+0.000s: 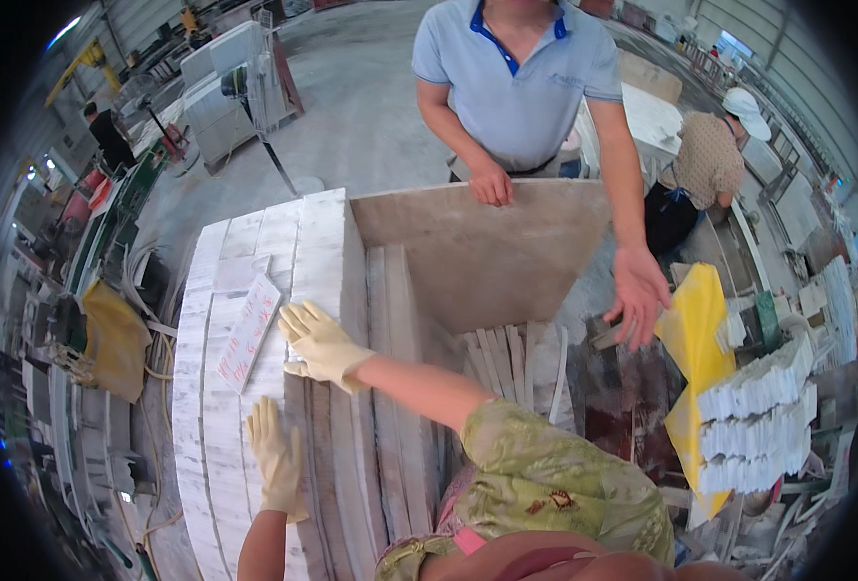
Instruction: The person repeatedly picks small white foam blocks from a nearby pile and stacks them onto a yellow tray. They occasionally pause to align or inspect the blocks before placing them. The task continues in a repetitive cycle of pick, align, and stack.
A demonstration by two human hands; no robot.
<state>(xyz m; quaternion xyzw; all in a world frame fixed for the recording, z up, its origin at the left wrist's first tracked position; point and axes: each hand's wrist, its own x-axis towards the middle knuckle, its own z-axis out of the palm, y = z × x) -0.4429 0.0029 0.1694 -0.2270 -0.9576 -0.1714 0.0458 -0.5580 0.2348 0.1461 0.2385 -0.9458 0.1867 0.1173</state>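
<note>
My left hand (276,460), in a cream rubber glove, lies with fingers stretched out on a block of stacked white and grey stone strips (201,426). Farther up, my right hand (324,347), gloved the same way, rests flat with its fingers spread near the block's inner edge. Neither hand grips anything. Just left of the right fingertips, a flat white strip with red handwriting (249,334) lies slanted across the stones. Long strips stand on edge (385,387) along the right side of the block, below my right forearm.
A co-worker in a light blue shirt (516,87) stands across a big upright panel (487,242), one hand held out, palm up. Loose strips (502,353) lie beyond my right arm. At right are a yellow sheet (695,358) and piled white pieces (758,416); another person (700,165) bends behind.
</note>
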